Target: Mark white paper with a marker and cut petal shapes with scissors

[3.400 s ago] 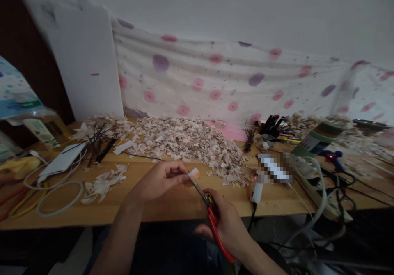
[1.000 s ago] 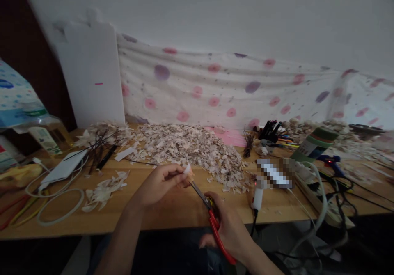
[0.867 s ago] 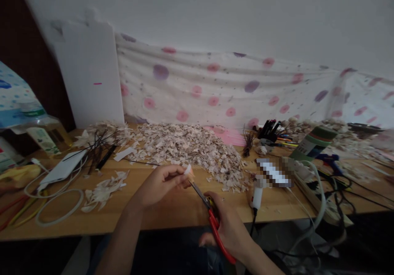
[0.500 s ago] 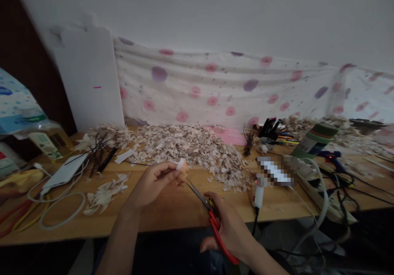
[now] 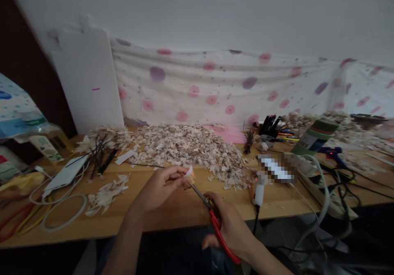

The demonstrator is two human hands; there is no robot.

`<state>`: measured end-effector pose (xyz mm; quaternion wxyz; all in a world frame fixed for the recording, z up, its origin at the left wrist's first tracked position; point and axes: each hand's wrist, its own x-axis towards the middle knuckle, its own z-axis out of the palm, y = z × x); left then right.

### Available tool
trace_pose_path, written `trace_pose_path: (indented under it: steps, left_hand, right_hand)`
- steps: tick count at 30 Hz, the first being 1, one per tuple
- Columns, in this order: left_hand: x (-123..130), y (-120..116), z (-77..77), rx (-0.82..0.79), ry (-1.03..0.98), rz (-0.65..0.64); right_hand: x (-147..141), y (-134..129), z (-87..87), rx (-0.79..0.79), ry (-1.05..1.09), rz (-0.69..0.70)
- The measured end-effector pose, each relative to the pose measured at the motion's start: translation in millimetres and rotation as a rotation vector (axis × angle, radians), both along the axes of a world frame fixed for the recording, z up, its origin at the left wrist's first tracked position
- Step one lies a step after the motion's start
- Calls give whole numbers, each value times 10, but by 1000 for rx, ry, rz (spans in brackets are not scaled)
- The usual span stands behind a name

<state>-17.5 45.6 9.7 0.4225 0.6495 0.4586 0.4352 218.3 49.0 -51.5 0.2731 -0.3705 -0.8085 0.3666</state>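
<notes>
My left hand (image 5: pixel 158 189) pinches a small pale orange piece with a white edge (image 5: pixel 190 174) between thumb and fingers; its exact kind is unclear. My right hand (image 5: pixel 234 223) grips a pair of red-handled scissors (image 5: pixel 219 234). Their blades point up and left, with the tips right at the lower side of the piece and close to my left fingertips. The blades look nearly closed, and the tips are partly hidden. Behind both hands spreads a heap of dry, cream-coloured flakes (image 5: pixel 184 143).
A white corded tool (image 5: pixel 259 193) stands right of the scissors, beside a pixelated bright object (image 5: pixel 275 168). Farther right are a green canister (image 5: pixel 315 137), a blue glue gun (image 5: pixel 334 156) and a power strip with cables. Thin dark sticks (image 5: pixel 98 147) and a white power bank (image 5: pixel 65 174) lie left.
My left hand has moved slightly right and down with the piece, which has turned and sits closer over the blade tips. The scissors and right hand have barely moved.
</notes>
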Motion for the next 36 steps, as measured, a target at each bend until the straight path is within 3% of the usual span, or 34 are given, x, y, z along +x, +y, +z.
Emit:
trace_pose_path:
  steps: [36]
  left_hand:
    - [61,56,-89,-20,11,-38]
  right_hand:
    - [-1,21,-83,9,-28,-108]
